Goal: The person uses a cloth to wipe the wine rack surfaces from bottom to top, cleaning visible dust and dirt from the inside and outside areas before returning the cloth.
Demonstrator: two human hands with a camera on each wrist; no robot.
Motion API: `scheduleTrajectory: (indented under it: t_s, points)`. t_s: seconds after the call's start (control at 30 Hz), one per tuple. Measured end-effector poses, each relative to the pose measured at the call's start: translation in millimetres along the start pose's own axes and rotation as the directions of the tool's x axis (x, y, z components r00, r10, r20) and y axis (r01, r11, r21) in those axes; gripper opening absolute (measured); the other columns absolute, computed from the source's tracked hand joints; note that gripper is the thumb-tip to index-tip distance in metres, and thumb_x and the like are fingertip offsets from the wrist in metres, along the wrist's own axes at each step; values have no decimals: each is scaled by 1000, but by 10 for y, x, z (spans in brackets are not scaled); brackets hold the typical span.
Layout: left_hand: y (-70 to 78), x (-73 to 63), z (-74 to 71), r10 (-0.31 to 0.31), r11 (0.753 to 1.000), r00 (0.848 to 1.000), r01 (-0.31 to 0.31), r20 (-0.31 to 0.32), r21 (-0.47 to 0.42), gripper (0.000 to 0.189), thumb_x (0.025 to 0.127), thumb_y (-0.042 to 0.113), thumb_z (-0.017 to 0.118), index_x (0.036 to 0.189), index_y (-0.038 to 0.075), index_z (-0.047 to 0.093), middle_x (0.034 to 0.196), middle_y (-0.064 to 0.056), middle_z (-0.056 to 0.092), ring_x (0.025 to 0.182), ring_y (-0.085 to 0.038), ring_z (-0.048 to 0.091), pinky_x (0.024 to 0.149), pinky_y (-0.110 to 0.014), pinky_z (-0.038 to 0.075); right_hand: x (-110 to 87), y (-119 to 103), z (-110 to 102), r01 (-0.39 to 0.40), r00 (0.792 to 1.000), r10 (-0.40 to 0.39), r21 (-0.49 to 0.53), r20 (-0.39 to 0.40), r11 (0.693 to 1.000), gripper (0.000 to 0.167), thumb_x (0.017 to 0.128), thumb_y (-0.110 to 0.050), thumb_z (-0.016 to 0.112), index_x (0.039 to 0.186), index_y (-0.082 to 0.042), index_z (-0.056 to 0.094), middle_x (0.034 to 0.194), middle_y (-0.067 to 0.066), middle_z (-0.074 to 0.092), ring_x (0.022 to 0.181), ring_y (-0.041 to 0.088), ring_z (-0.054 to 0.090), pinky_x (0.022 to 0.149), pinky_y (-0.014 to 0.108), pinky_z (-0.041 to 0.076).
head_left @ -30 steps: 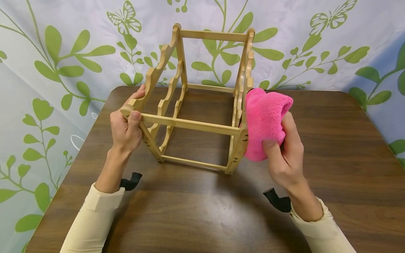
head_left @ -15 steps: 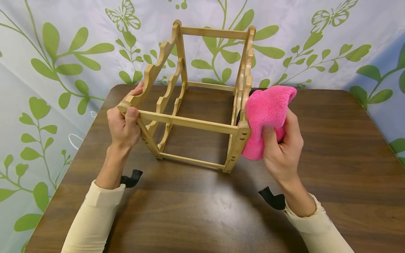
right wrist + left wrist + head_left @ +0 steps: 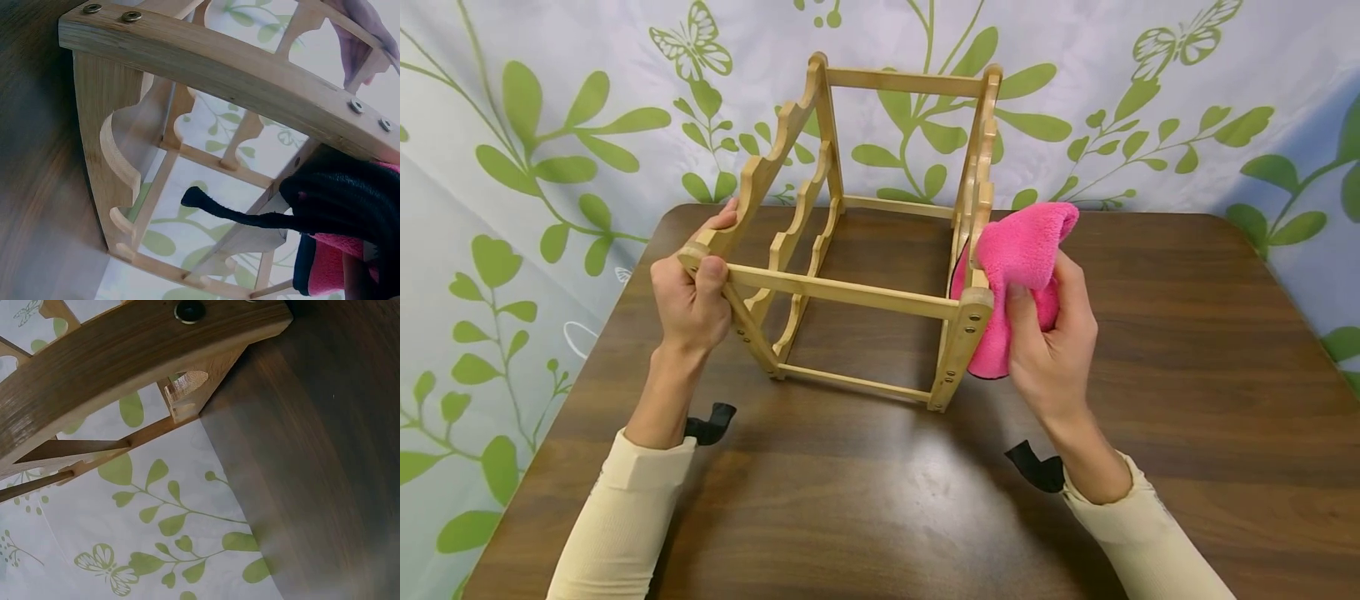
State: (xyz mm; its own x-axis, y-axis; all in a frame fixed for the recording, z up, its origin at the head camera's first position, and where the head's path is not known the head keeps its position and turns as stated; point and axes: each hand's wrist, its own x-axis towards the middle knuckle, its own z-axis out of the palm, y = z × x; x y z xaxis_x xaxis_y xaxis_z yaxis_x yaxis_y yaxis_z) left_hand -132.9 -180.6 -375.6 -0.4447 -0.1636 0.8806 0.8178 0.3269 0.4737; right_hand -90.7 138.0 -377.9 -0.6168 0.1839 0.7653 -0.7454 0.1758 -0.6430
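Observation:
A light wooden rack with wavy-edged rails, apparently a wine rack [image 3: 850, 290], stands on the brown table. At its near left top corner my left hand [image 3: 688, 304] grips the frame, thumb over the front bar. My right hand [image 3: 1056, 342] holds a fluffy pink cloth [image 3: 1026, 246] bunched around the right side's upper wavy rail, just behind the front post; some pink shows on the rail's inner side. Dark edging and a dark strap hang from the cloth [image 3: 325, 272] in the right wrist view. The left wrist view shows the rack's curved post [image 3: 125, 378] but no hand.
The table [image 3: 865, 500] spreads around the rack. Behind it hangs a pale curtain [image 3: 1150, 158] with green leaves and butterflies. Black curved pieces [image 3: 711, 423] stick out by both wrists. A thin white loop [image 3: 580, 339] shows by the table's left edge.
My right hand has shifted slightly left with the cloth, which now wraps farther over the side rail to its inner face. My left hand keeps its grip; the rack is almost still.

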Motion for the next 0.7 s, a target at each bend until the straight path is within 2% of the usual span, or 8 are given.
scheduleTrajectory:
  t_s: [0.17,0.4,0.53,0.7]
  points:
    - [2,5,-23,6,1000,1000,-6,7,22,88,91,67,56,104,-20,66,109,-26,68,108,-35,65,96,-35,50,5,22,43,2,999,-3,-31,-32,1000,33,91,9,61,124,11,57,100,7,63,75,14,54,66,23,43]
    - [-9,16,-26,22,999,1000,-23,14,29,88,91,67,55,103,-19,66,108,-27,68,107,-33,66,94,-31,51,40,75,82,-23,994,11,-107,-109,994,27,92,2,64,118,8,62,82,-2,53,62,10,43,57,21,34]
    - [-8,21,-25,28,999,1000,-29,13,25,87,91,66,55,103,-20,66,107,-28,67,107,-34,66,94,-32,51,76,123,104,-33,992,19,-113,-122,993,24,93,-1,64,115,8,63,73,-1,47,59,10,39,54,22,30]
    - [-10,40,-42,30,999,999,-30,21,30,87,91,66,54,103,-19,66,107,-28,68,106,-31,67,84,-20,52,113,147,115,-87,991,73,-121,-116,989,24,93,-4,65,115,6,64,74,-1,49,60,11,42,53,22,32]
